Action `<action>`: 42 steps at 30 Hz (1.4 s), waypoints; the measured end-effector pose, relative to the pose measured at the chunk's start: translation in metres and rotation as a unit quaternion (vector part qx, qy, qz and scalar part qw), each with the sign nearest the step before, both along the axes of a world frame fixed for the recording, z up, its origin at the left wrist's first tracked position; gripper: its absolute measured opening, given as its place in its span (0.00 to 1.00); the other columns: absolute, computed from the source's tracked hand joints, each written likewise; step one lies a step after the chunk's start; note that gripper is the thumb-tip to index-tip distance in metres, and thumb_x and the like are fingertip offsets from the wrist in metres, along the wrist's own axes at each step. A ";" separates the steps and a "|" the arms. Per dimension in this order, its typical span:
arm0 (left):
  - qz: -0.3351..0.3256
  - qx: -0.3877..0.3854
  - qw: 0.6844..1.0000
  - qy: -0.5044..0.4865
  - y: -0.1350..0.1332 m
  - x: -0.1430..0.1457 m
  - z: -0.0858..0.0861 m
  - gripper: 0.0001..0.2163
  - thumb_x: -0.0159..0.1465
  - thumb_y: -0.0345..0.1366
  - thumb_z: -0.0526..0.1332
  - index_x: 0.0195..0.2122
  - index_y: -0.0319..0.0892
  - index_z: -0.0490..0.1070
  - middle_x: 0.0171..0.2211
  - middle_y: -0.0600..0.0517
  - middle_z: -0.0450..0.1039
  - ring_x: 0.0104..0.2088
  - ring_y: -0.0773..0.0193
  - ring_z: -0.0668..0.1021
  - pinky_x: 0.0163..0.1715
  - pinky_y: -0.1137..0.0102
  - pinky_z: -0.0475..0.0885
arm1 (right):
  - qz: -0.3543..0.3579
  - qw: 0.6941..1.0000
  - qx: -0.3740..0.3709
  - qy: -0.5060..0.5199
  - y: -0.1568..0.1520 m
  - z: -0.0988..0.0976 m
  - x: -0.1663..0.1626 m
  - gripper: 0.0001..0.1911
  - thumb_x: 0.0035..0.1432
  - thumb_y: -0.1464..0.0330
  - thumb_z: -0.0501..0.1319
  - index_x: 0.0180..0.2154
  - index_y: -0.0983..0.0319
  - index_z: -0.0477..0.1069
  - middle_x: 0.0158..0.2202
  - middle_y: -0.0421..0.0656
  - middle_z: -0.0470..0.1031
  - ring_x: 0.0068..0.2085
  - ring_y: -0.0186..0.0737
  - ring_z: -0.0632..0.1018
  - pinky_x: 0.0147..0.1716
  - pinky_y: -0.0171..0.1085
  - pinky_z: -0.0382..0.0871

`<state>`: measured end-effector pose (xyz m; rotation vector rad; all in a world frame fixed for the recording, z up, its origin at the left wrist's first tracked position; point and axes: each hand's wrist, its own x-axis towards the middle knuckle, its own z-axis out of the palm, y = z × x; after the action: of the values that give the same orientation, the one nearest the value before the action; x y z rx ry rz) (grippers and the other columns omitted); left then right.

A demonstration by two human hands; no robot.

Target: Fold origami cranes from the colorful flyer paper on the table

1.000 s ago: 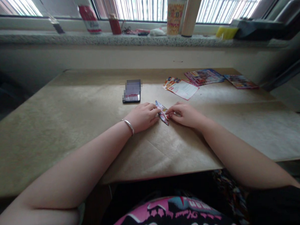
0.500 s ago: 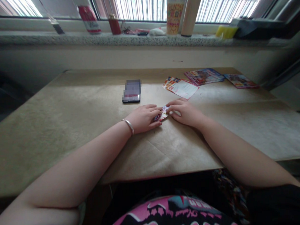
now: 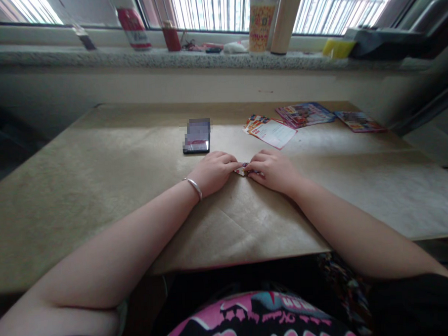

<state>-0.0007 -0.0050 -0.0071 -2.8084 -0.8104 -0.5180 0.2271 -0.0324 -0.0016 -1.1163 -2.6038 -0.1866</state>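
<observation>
A small folded piece of colourful printed paper lies on the brown paper-covered table, almost hidden between my two hands. My left hand, with a silver bracelet at the wrist, presses its curled fingertips on the paper's left side. My right hand meets it from the right, fingers bent and pinching the same paper. Both hands rest on the table at its middle.
A dark phone lies just behind my hands. Colourful leaflets and booklets lie at the back right. Cups, a can and a bottle stand on the window sill. The table's near edge is at my lap.
The paper stood as a longer slanted strip between my hands; now it is folded smaller and flatter, and both hands have closed in over it.
</observation>
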 end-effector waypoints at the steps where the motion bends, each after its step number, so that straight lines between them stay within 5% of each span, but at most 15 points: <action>1: 0.002 0.003 1.000 0.007 0.000 0.000 0.001 0.13 0.68 0.30 0.53 0.47 0.45 0.76 0.43 0.49 0.78 0.43 0.61 0.76 0.46 0.64 0.69 | -0.007 1.000 0.003 -0.005 -0.001 0.001 -0.001 0.11 0.62 0.64 0.58 0.42 0.57 0.79 0.38 0.45 0.79 0.42 0.45 0.73 0.41 0.42 0.64; 29: 0.041 -0.013 0.998 0.055 -0.012 0.012 0.008 0.12 0.69 0.34 0.54 0.36 0.37 0.76 0.34 0.45 0.75 0.36 0.60 0.76 0.37 0.67 0.71 | 0.002 1.000 -0.003 -0.003 0.002 -0.002 -0.006 0.13 0.64 0.65 0.55 0.40 0.59 0.78 0.38 0.47 0.78 0.41 0.44 0.72 0.39 0.40 0.64; 42: 0.073 -0.023 0.997 0.031 -0.012 0.013 0.005 0.14 0.69 0.40 0.55 0.35 0.41 0.78 0.33 0.48 0.76 0.34 0.62 0.76 0.31 0.70 0.67 | -0.054 0.977 -0.120 0.167 0.013 -0.012 -0.011 0.08 0.57 0.70 0.58 0.33 0.62 0.77 0.33 0.45 0.76 0.36 0.39 0.74 0.39 0.37 0.66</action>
<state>0.0126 -0.0170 -0.0020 -2.7620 -1.0173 -0.3934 0.2164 -0.0197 -0.0131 -1.2469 -2.3097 0.2774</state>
